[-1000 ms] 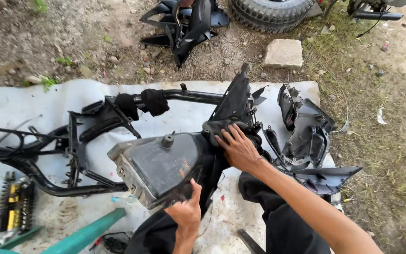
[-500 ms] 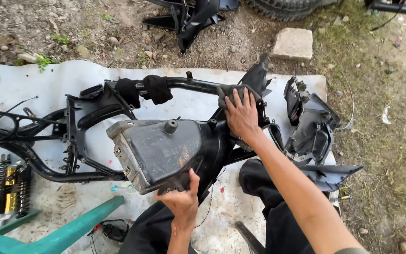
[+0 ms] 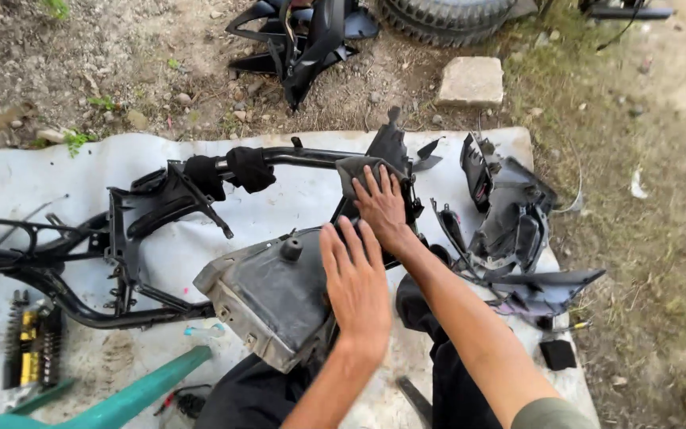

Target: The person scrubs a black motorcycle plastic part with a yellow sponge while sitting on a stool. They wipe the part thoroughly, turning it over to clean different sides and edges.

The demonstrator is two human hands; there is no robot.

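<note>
Left hand (image 3: 356, 282) lies flat, fingers spread, on the grey tank (image 3: 267, 294); right hand (image 3: 381, 208), fingers splayed, presses the frame (image 3: 152, 210) just beyond the tank.

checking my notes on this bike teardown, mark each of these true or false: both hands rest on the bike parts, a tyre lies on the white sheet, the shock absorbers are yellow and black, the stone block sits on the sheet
1. Both hands rest on the bike parts: true. The left hand lies flat on the grey tank; the right hand presses the black frame.
2. A tyre lies on the white sheet: false. The tyre lies on dirt beyond the white sheet.
3. The shock absorbers are yellow and black: true.
4. The stone block sits on the sheet: false. The stone block sits on bare ground.
</note>
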